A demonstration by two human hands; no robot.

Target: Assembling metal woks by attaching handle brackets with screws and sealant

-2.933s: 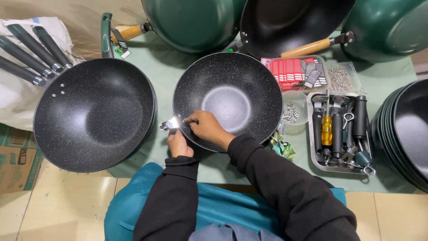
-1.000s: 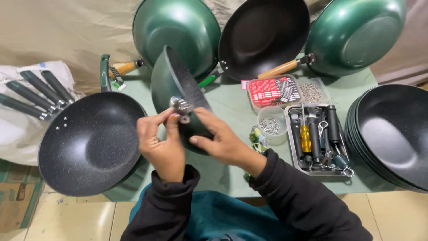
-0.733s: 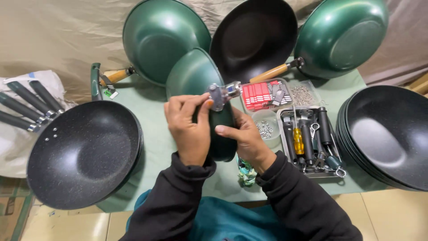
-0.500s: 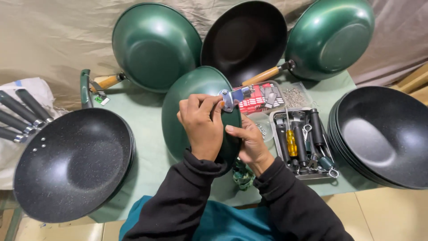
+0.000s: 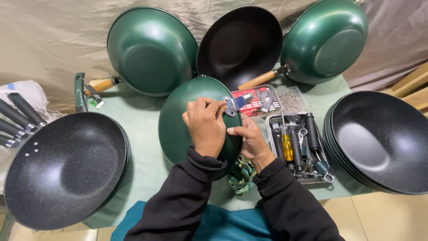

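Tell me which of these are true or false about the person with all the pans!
1. Both hands hold a green pan turned bottom-up. True.
2. The left hand is at a metal bracket on the pan's rim. True.
3. The screwdriver is in the right hand. False: it lies in the tool tray.
4. The stack of black pans at the right is green inside. False: black, speckled.

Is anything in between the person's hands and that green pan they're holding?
Nothing visible. The left hand lies flat on the green pan, fingertips at the metal bracket on its rim. The right hand grips the pan's edge directly.
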